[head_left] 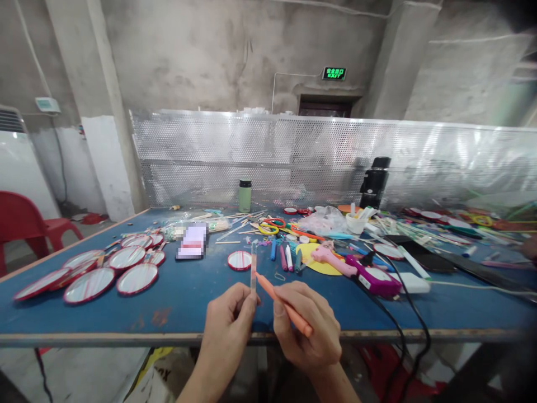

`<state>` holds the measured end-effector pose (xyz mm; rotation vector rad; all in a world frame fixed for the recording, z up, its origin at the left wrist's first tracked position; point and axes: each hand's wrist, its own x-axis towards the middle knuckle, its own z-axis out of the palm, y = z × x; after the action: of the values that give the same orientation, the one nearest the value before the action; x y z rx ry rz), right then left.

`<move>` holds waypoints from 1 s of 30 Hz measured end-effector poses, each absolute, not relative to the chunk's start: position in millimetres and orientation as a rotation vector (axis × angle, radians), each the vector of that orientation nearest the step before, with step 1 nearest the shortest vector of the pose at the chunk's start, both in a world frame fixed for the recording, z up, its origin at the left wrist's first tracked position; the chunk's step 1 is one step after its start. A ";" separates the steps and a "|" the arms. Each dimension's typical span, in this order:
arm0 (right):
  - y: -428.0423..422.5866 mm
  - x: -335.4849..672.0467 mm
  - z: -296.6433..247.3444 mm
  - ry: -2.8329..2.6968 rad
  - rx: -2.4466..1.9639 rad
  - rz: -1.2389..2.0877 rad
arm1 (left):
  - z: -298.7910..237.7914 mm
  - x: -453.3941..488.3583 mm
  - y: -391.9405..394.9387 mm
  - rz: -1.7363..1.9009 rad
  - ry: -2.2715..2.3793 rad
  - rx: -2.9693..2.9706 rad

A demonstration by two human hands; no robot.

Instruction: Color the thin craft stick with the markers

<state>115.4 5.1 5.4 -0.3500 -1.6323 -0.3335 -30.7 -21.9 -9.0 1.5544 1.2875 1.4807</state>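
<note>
Between thumb and fingers, my left hand (232, 319) pinches a thin flat stick (254, 263) that stands upright over the table's front part. My right hand (308, 324) is closed round an orange marker pen (289, 310), its tip touching or very close to the stick. Just behind the stick lies a small round mirror (239, 260) with a red rim. Several marker pens (283, 258) in blue, purple, white and teal lie to the right of the stick.
Several red-rimmed round mirrors (89, 284) overlap at the left, near a phone (192, 242). A green bottle (245, 196) and a black flask (375, 182) stand at the back. Right of my hands lie a yellow disc (325, 266), a pink-and-purple glue gun (373, 278) and black cables (413, 313).
</note>
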 end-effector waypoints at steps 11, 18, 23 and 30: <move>6.6 115.4 4.5 -1.616 -0.327 -0.325 | -8.9 -31.0 -21.9 1.464 1.299 1.553; 4.7 115.0 6.1 -1.630 -0.319 -0.334 | -9.0 -31.2 -21.1 1.476 1.287 1.567; 3.8 114.4 7.2 -1.614 -0.335 -0.355 | -9.1 -30.8 -20.1 1.484 1.280 1.554; 6.5 114.4 4.5 -1.609 -0.343 -0.357 | -8.3 -31.0 -21.0 1.483 1.282 1.563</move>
<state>114.4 6.5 4.5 -0.3430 -1.6088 -0.3568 -31.0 -21.0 -8.3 1.5626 1.2823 1.4834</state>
